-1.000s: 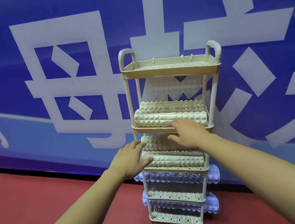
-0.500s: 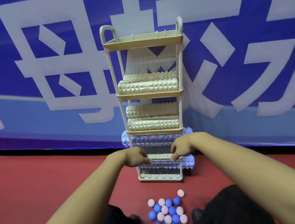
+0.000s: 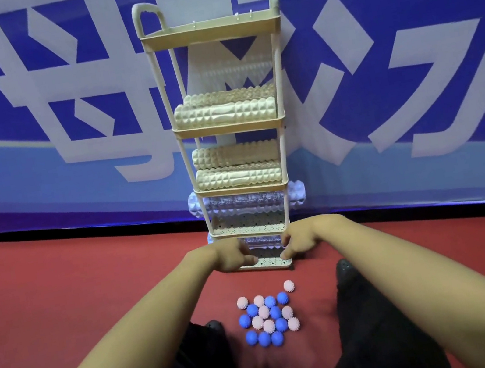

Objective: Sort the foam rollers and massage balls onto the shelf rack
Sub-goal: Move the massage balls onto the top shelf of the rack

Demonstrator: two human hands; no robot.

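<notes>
A tall cream shelf rack (image 3: 211, 33) stands on the red floor against the blue wall. Cream foam rollers (image 3: 224, 114) lie on its second tier and more cream rollers (image 3: 238, 176) on the third. A lilac roller (image 3: 244, 204) lies on the fourth tier and another lilac roller (image 3: 262, 241) on the bottom one. Several blue and pink spiky massage balls (image 3: 268, 317) sit in a cluster on the floor before the rack. My left hand (image 3: 233, 254) and my right hand (image 3: 298, 240) hang in front of the bottom tier, fingers loosely curled, holding nothing.
A blue banner with large white characters (image 3: 375, 65) covers the wall behind the rack. My legs in black trousers (image 3: 370, 323) and dark shoes (image 3: 343, 266) flank the balls. Red floor (image 3: 60, 294) stretches to the left.
Both hands have dropped from the middle tiers down to the bottom tier. The view has tilted down and pulled back, bringing the balls and my legs into sight.
</notes>
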